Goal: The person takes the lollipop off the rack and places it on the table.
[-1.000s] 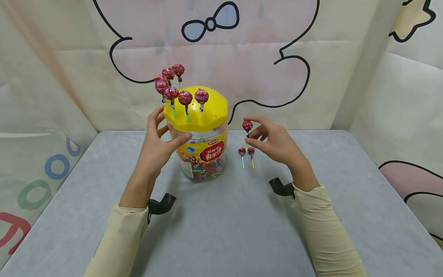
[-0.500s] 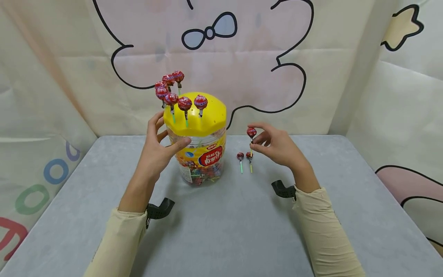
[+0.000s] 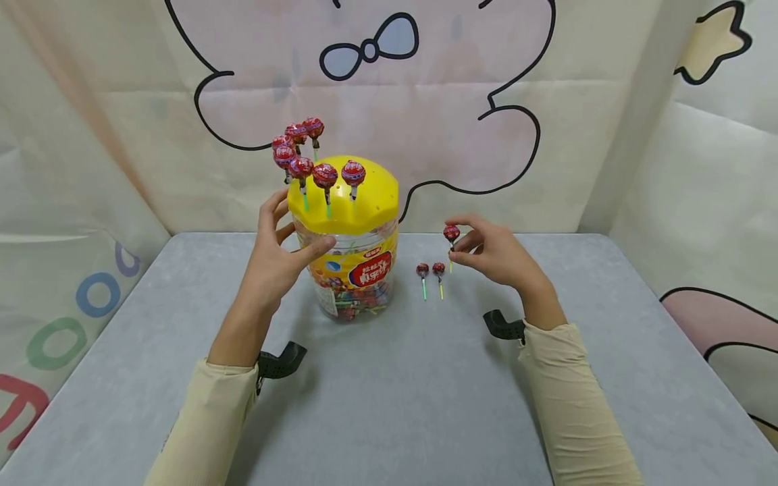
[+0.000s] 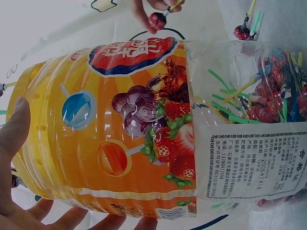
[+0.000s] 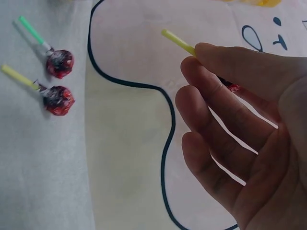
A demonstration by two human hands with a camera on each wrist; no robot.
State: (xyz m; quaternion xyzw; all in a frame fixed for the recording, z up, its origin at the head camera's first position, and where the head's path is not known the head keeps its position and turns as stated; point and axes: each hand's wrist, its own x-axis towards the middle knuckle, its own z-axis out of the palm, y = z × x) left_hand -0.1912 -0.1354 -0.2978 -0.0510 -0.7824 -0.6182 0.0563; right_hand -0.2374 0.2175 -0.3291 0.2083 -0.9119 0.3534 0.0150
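Note:
A clear jar [image 3: 365,273] with a yellow lid [image 3: 371,202] stands on the table, lollipops inside. Several red-wrapped lollipops [image 3: 325,175] stand upright in the lid along its left and front. The left hand [image 3: 276,263] grips the jar's left side near the lid, thumb in front, fingers behind. Right of the jar, the right hand [image 3: 495,253] pinches a red lollipop [image 3: 451,233] above the table, head up; in the right wrist view its yellow stick [image 5: 177,42] pokes out past the thumb. Two lollipops [image 3: 423,271] lie between jar and right hand, one green-sticked, one yellow-sticked.
The grey table [image 3: 389,405] ends at a patterned cloth backdrop [image 3: 450,135] behind the jar, with more cloth at both sides. Black wrist devices [image 3: 282,361] sit at both sleeve cuffs.
The right hand has moved to the right with its lollipop, away from the two lying on the table. The left hand keeps its grip on the jar. The head view has shifted slightly.

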